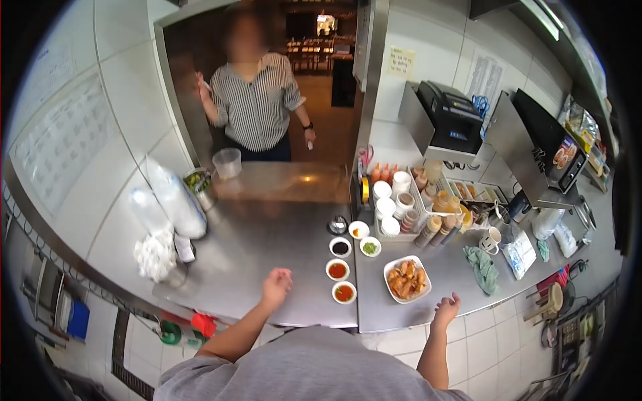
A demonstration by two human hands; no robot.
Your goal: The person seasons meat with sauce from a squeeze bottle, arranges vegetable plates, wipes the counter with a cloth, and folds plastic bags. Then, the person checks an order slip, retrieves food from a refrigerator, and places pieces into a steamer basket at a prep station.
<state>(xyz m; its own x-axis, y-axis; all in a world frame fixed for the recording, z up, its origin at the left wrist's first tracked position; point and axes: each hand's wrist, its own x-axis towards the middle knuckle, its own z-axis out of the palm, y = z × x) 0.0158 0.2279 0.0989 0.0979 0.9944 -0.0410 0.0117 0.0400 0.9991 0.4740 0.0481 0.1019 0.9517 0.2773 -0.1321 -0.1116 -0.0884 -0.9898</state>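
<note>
My left hand [276,289] hovers over the front of the steel counter [241,267], fingers loosely apart with nothing in them. To its right stands a column of small white sauce bowls: one with dark sauce [340,248] and two with red sauce, the middle bowl [338,270] and the nearest bowl [344,293]. My right hand [447,309] is at the counter's front edge, palm up, fingers spread and holding nothing. Just left of it sits a square white bowl of glazed fried chicken [406,279]. Neither hand touches a bowl.
Across the pass, a person in a striped shirt [257,100] stands near a clear plastic tub [227,162]. A bowl of chopped greens [370,247] sits before a basket of sauce bottles [428,194]. A green cloth [481,269] lies right; plastic bags [177,200] stand left.
</note>
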